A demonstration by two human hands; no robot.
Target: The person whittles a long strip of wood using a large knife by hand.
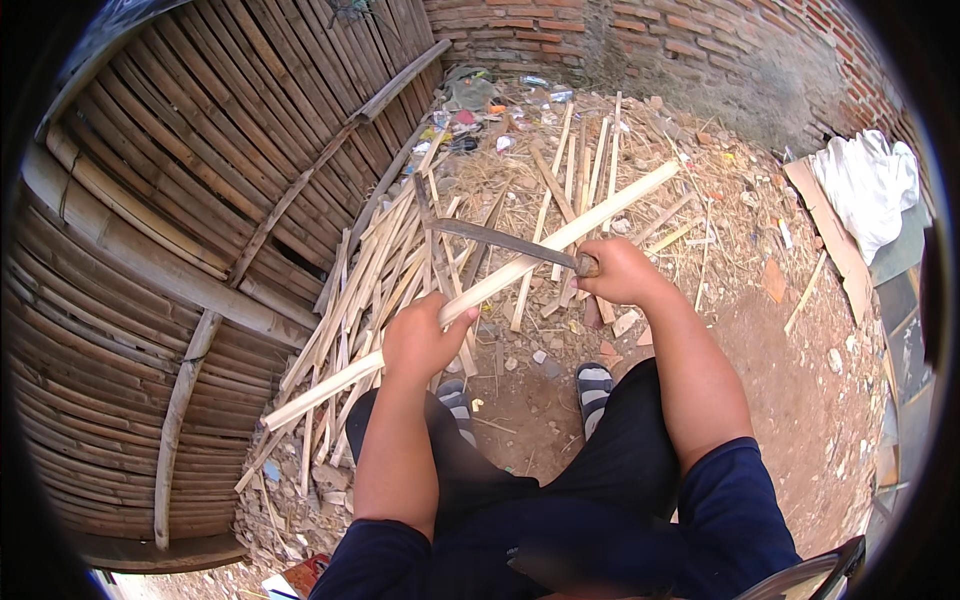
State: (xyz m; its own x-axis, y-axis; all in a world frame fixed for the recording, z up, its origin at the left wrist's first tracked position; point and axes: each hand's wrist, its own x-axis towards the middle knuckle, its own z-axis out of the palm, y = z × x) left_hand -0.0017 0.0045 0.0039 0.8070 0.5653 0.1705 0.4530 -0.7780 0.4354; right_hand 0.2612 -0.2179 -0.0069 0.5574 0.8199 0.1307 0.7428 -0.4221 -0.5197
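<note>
**Long dark metal blade (505, 240) over a straight, pale wooden strip (620, 206)**

Your left hand (418, 340) is closed around the strip, nearer its close end; your right hand (620, 272) is wrapped around the blade's short brown handle (587, 266), right of the strip. The blade crosses the strip; whether they touch, you cannot tell. The strip slants above the brown dirt ground (775, 400). Left of it stands a brown slatted bamboo wall (130, 330).

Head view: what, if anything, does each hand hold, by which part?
The left hand grips a long, pale wooden strip near its middle; the right hand holds a long, dark metal knife by its handle.
</note>
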